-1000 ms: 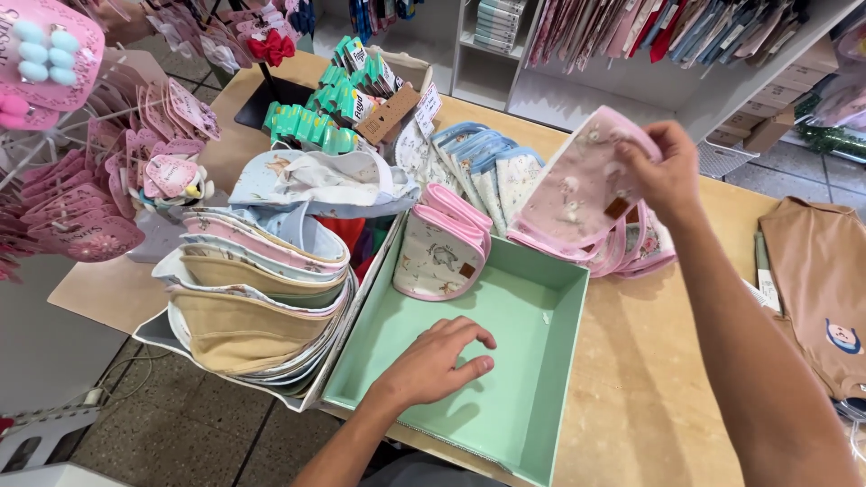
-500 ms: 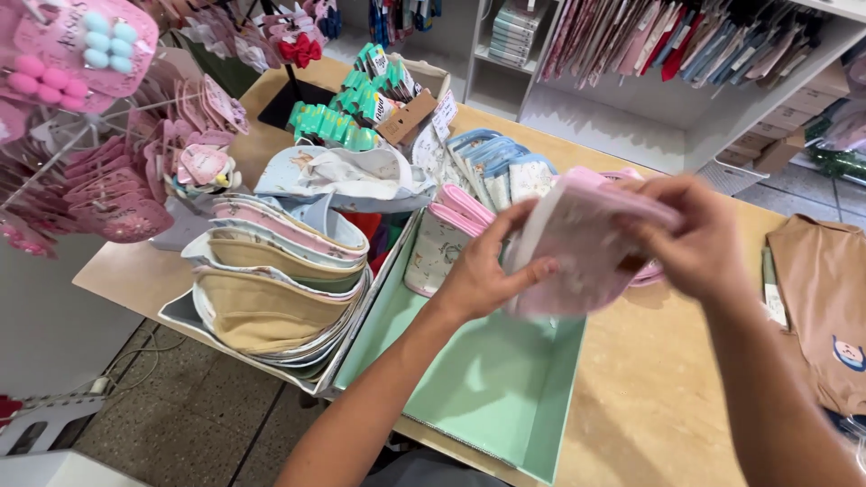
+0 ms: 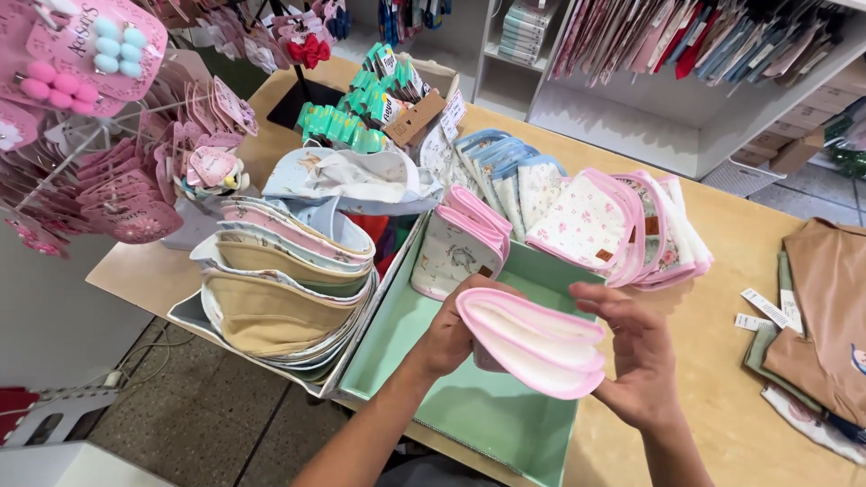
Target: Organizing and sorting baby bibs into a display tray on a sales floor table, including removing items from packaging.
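head | our left hand [image 3: 451, 335] and right hand [image 3: 639, 361] both grip a folded pink bib [image 3: 532, 341] | over the green tray [image 3: 469, 415] at the counter's [image 3: 722, 361] front edge

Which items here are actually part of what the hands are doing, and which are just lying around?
In hand:
- left hand and right hand, both holding the folded pink-edged cloth
- green tray beneath it
- folded cloths standing in the tray
- pink floral cloths beside the tray

Lying about:
- stack of beige and pastel bibs
- teal packets in a box
- brown garment
- pink hair accessory rack
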